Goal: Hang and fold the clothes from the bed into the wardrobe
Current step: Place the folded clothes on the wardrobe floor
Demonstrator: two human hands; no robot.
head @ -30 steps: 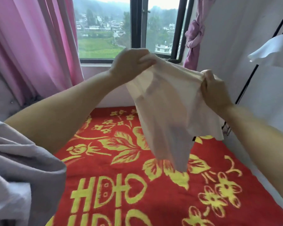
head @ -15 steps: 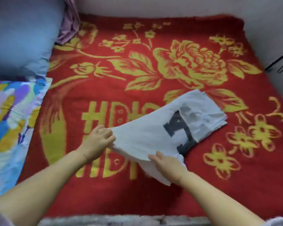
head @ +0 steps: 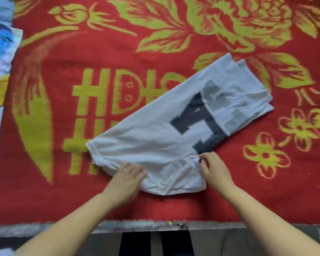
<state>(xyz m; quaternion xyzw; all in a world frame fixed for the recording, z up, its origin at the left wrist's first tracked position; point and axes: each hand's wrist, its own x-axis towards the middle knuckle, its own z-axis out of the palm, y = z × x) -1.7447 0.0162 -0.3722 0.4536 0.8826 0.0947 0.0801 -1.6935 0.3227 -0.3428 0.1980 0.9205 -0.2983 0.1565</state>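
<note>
Both hands are laid on the near end of the garment, at the edge of the bed closest to the person. Largest in view is the red woven bed blanket patterned with yellow flowers and lettering (head: 81, 196), which serves as the landmark. On it, right of its yellow lettering, lies the white cotton T-shirt printed with a dark block letter (head: 155, 137), already folded lengthwise into a long band. Its long axis runs diagonally, from the near end under the hands up and away to the right, where stacked layers end beside a yellow leaf of the blanket. A bright multicoloured printed cloth (head: 0, 71) overlaps the blanket's left edge, well apart from the shirt.

The left hand (head: 127, 179) rests flat on the shirt's near-left hem with fingers extended and nothing gripped; it appears to pin the fabric. The right hand (head: 213, 168) sits at the near-right edge just below the dark letter, fingertips bent onto a small fold of cloth; whether the cloth is truly pinched cannot be told for certain. Both forearms reach in from the blanket's near edge, wrists low, the right hand slightly farther forward.

Judged from this, a crosswise fold is next, the near end being carried toward the far-right end along the diagonal.
</note>
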